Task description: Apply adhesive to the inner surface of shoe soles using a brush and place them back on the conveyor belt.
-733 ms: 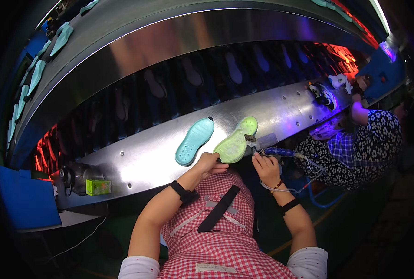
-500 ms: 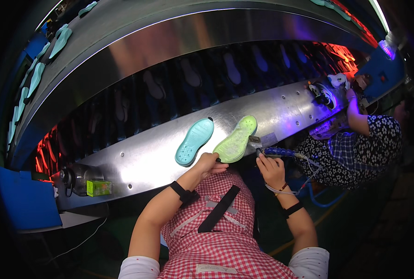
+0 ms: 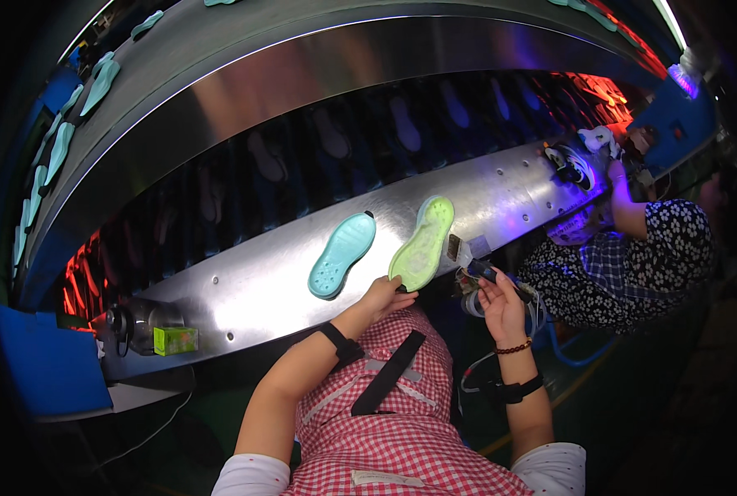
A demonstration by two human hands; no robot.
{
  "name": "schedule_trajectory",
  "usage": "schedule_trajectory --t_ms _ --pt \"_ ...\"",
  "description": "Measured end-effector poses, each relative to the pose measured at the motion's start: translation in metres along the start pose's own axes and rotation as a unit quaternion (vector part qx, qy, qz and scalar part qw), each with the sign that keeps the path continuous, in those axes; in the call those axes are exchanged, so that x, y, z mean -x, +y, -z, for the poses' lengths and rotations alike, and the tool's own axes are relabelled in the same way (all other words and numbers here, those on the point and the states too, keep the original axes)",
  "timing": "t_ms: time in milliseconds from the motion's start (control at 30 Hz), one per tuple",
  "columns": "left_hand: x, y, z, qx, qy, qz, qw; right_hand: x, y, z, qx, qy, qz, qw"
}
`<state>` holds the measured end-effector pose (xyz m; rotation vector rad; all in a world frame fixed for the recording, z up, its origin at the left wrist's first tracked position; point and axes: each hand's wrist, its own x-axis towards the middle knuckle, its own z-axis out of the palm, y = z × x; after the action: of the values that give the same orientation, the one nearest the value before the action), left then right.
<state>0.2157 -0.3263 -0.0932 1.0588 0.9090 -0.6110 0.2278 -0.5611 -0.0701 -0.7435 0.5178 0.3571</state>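
Observation:
A lime-green shoe sole (image 3: 421, 252) lies tilted over the front of the metal ledge, with a pale blue rim showing along its upper left side. My left hand (image 3: 382, 298) grips its near end, fingers closed. Just right of the sole, my right hand (image 3: 503, 302) holds a brush (image 3: 461, 250) by its dark handle, the bristle end pointing up and left. Between bristles and sole there seems to be a small gap. A turquoise sole (image 3: 341, 258) with small holes rests on the ledge to the left, touched by neither hand.
Behind the metal ledge (image 3: 261, 277) runs a dark slot holding several dim soles, red light at both ends. A dark-lidded jar (image 3: 149, 318) and a green box (image 3: 175, 341) stand at left. Another person (image 3: 625, 273) works at right. More turquoise soles (image 3: 58, 153) lie on the upper belt.
My right hand has shifted right with the brush, whose handle has turned to slope down and right. The green sole has swung slightly more upright in my left hand.

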Motion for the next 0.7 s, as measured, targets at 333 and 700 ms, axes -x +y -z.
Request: schedule_trajectory --t_ms 333,700 --pt "-0.013 0.006 -0.012 -0.105 -0.063 0.074 0.99 0.0 -0.002 -0.006 -0.052 -0.019 -0.064 0.996" --pt "0.003 0.002 -0.018 -0.22 -0.142 0.096 0.96 -0.005 0.008 -0.01 0.008 0.012 -0.032 0.999"
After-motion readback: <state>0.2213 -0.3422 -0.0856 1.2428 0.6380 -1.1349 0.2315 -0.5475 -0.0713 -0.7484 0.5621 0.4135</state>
